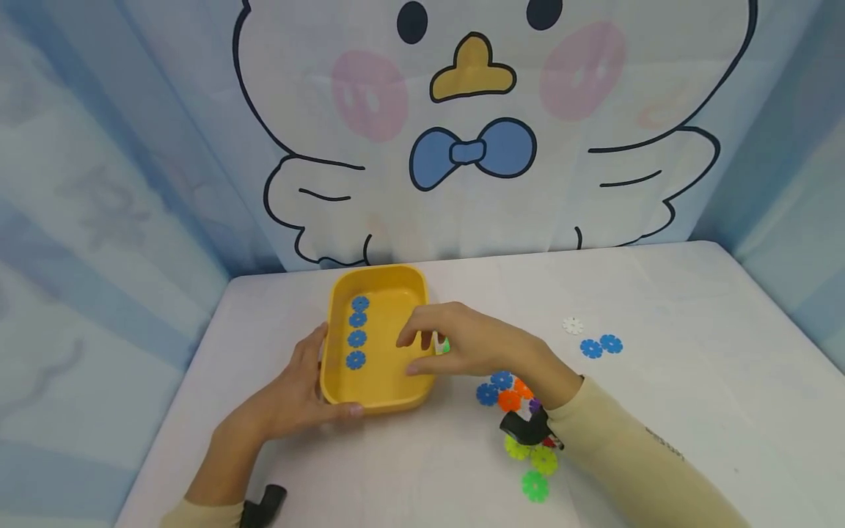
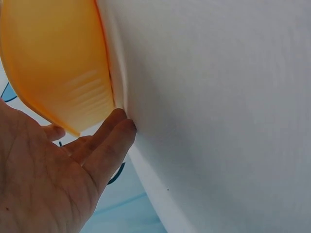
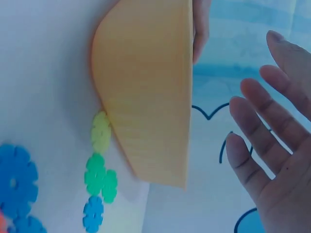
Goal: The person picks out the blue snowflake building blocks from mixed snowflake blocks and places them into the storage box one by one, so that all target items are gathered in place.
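A yellow tray (image 1: 391,396) holds several blue snowflake discs (image 1: 357,339) lined up along its left side. My left hand (image 1: 300,385) grips the tray's near-left corner, thumb along the front rim and fingers against the left side. In the left wrist view the fingers (image 2: 109,145) reach along the tray's outer wall (image 2: 58,63). Over the tray's right half hovers my right hand (image 1: 462,341), thumb and fingers apart with nothing between them. The right wrist view shows that hand (image 3: 277,141) beside the tray's rim, fingers spread.
Right of the tray lie loose discs: blue ones (image 1: 488,394), orange ones (image 1: 509,400), yellow-green ones (image 1: 544,460) and a green one (image 1: 535,486). Farther right are a white disc (image 1: 573,325) and two blue discs (image 1: 591,348). A printed curtain (image 1: 475,213) hangs behind the table.
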`<state>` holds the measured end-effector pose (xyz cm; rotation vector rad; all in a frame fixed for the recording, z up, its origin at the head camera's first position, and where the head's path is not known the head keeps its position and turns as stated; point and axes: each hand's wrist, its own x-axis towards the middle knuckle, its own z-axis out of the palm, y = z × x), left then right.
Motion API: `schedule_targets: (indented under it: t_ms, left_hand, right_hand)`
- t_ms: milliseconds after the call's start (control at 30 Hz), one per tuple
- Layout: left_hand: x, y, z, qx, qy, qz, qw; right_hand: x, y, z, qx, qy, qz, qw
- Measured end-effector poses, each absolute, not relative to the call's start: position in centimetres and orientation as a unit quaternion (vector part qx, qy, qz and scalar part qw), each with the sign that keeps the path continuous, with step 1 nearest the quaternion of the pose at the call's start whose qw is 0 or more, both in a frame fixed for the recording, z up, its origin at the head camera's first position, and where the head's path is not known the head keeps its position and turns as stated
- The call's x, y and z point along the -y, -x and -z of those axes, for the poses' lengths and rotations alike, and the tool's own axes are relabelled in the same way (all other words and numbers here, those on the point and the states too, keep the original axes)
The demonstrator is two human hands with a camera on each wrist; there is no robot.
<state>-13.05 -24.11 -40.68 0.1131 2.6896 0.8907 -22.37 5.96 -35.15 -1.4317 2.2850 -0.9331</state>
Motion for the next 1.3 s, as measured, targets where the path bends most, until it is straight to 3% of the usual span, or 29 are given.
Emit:
schedule_targets:
  t_ms: [367,867,1300]
  left_hand:
    - [24.3,12.6,40.3,-0.939,-0.039,-0.307,0.153]
    - [23.9,12.9,40.4,-0.936,-0.039,-0.311,0.161]
    - [23.9,13.0,40.4,-0.936,-0.032,-0.31,0.164]
  right_hand:
    - [-10.0,22.1,35.9,-0.781,0.495,0.367,0.098]
    - [-17.4,22.5,36.6,-0.833,0.431,0.339,0.073]
    - [-23.2,22.7,38.9,-0.872,0.372,0.317,0.012]
